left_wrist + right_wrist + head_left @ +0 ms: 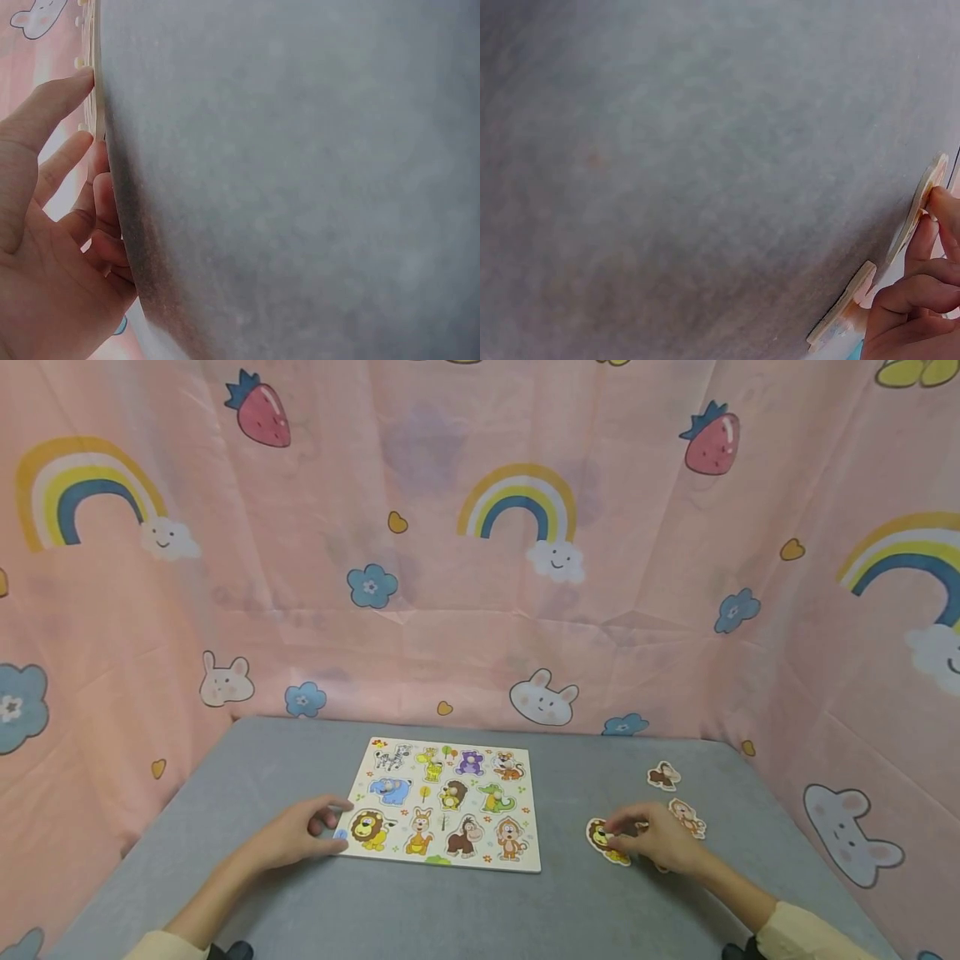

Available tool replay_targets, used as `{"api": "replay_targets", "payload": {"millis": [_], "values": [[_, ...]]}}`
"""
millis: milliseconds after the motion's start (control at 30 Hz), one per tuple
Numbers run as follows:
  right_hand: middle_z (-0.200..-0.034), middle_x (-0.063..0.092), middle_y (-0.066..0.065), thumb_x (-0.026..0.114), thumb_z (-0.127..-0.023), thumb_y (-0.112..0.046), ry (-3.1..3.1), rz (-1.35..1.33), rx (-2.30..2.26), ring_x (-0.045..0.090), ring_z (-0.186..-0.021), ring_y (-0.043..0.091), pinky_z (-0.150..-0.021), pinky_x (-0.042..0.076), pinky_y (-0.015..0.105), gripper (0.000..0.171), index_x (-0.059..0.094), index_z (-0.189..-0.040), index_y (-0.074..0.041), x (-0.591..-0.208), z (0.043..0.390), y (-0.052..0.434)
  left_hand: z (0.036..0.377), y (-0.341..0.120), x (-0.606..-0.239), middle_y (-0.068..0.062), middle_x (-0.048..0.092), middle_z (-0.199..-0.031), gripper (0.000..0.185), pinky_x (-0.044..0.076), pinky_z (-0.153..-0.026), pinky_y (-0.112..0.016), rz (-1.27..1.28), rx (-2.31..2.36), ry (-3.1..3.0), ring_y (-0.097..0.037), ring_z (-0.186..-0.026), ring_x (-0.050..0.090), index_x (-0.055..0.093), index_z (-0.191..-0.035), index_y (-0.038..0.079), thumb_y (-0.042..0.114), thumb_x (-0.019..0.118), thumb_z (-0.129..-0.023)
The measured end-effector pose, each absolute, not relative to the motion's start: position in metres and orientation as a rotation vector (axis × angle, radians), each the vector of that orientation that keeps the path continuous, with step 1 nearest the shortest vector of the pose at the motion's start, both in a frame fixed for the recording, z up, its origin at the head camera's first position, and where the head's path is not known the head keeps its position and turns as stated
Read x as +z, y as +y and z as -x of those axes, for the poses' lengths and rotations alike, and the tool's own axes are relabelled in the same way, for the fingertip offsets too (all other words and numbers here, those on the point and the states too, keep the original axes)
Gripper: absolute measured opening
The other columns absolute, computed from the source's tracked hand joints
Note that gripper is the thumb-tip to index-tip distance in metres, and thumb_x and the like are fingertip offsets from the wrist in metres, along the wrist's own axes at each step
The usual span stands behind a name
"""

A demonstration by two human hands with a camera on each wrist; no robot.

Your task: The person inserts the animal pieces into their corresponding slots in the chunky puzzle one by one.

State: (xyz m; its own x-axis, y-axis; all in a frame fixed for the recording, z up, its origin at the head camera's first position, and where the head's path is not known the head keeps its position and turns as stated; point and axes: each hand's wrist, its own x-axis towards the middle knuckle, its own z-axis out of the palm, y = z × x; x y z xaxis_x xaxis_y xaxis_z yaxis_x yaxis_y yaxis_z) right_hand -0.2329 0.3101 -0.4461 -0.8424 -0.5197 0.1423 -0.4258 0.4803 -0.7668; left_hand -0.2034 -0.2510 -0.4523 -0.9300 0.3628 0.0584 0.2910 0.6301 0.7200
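A puzzle board point(465, 864) with several animal pictures lies flat on the table. My left hand point(300, 835) is at its left edge, thumb and index fingertips touching the side near the front corner. In the left wrist view, the board's edge point(97, 75) meets the thumb tip, and the other fingers curl below. To the right of the board, my right hand point(663, 839) pinches a lion puzzle piece point(600, 835) between thumb and index finger. The right wrist view has this piece point(909, 221) standing tilted at the fingertips, with another wooden piece point(844, 307) beside the hand.
A gorilla puzzle piece point(663, 776) lies beyond the right hand, and a monkey piece point(687, 819) just behind it. One more piece point(662, 868) is mostly hidden under that hand. The grey table point(450, 910) runs back to a pink patterned curtain point(420, 652).
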Motion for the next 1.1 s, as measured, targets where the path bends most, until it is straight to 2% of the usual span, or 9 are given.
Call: {"api": "replay_targets", "payload": {"millis": [267, 500, 600, 867, 1000, 1100], "values": [[-0.093, 0.07, 0.011, 0.075, -0.091, -0.002, 2.559, 0.822, -1.348, 0.06, -0.066, 0.012, -0.056, 0.049, 0.028, 0.008, 0.074, -0.098, 0.001, -0.446, 0.238, 0.309, 0.202, -0.249, -0.451, 0.001, 0.054, -0.091, 0.052, 0.038, -0.069, -0.03, -0.557, 1.189, 2.762, -0.016, -0.076, 0.048, 0.063, -0.126, 0.002, 0.019, 0.086, -0.083], [-0.1, 0.071, 0.007, 0.074, -0.094, -0.009, 2.621, 0.823, -1.31, 0.065, -0.09, 0.019, -0.07, 0.053, 0.031, 0.008, 0.075, -0.1, -0.004, -0.439, 0.245, 0.304, 0.2, -0.249, -0.45, 0.0, 0.054, -0.091, 0.052, 0.038, -0.069, -0.03, -0.557, 1.206, 2.744, -0.017, -0.076, 0.049, 0.063, -0.126, 0.002, 0.018, 0.086, -0.082], [-0.1, 0.071, 0.005, 0.074, -0.094, -0.01, 2.639, 0.808, -1.313, 0.065, -0.091, 0.02, -0.069, 0.053, 0.031, 0.008, 0.076, -0.1, -0.006, -0.437, 0.248, 0.302, 0.2, -0.249, -0.45, -0.001, 0.054, -0.091, 0.052, 0.038, -0.068, -0.03, -0.566, 1.229, 2.736, -0.018, -0.076, 0.048, 0.063, -0.126, 0.001, 0.016, 0.086, -0.082], [-0.099, 0.071, 0.006, 0.077, -0.092, -0.011, 2.653, 0.754, -1.342, 0.064, -0.084, 0.02, -0.065, 0.052, 0.029, 0.009, 0.076, -0.099, -0.006, -0.436, 0.251, 0.294, 0.2, -0.25, -0.45, -0.001, 0.054, -0.09, 0.052, 0.038, -0.068, -0.03, -0.581, 1.23, 2.731, -0.016, -0.076, 0.048, 0.063, -0.126, 0.001, 0.017, 0.086, -0.082], [-0.096, 0.072, 0.004, 0.079, -0.091, -0.012, 2.692, 0.773, -1.344, 0.059, -0.071, 0.013, -0.059, 0.048, 0.026, 0.009, 0.077, -0.098, -0.007, -0.436, 0.251, 0.287, 0.201, -0.25, -0.451, -0.001, 0.054, -0.09, 0.051, 0.038, -0.068, -0.029, -0.589, 1.227, 2.742, -0.015, -0.075, 0.048, 0.063, -0.125, 0.001, 0.017, 0.086, -0.082], [-0.095, 0.073, 0.005, 0.078, -0.091, -0.011, 2.689, 0.811, -1.372, 0.057, -0.068, 0.012, -0.057, 0.047, 0.026, 0.009, 0.078, -0.098, -0.006, -0.435, 0.251, 0.282, 0.201, -0.25, -0.451, -0.001, 0.054, -0.09, 0.051, 0.038, -0.068, -0.029, -0.597, 1.228, 2.745, -0.015, -0.075, 0.048, 0.063, -0.125, 0.001, 0.016, 0.086, -0.082]]}}
